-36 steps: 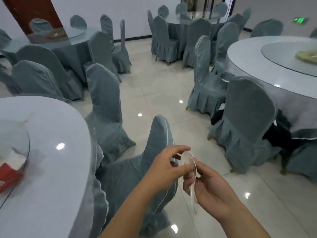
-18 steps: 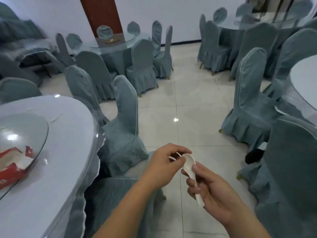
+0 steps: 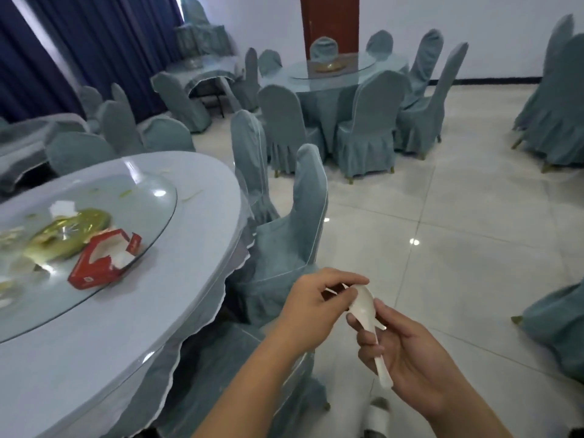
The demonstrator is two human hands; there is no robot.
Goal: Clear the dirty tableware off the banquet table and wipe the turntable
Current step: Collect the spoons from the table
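Note:
My right hand [image 3: 414, 358] holds a white ceramic soup spoon [image 3: 366, 314] by its handle, low in the middle of the view. My left hand [image 3: 316, 305] pinches something at the spoon's bowl with curled fingers. To the left stands the round banquet table [image 3: 132, 311] with a glass turntable [image 3: 151, 197]. On the turntable lie a torn red cardboard box [image 3: 98, 263], a gold plate [image 3: 63, 235] and bits of food and paper.
Chairs in blue-grey covers [image 3: 300, 216] stand against the table's right side, just left of my hands. Another set table with chairs [image 3: 341, 74] is at the back. Shiny tiled floor [image 3: 458, 232] spreads to the right; more covered chairs [image 3: 556, 105] line the right edge.
The view has swung left, bringing the banquet table and turntable further into sight. Both hands stay together on the spoon, now slightly lower right in view.

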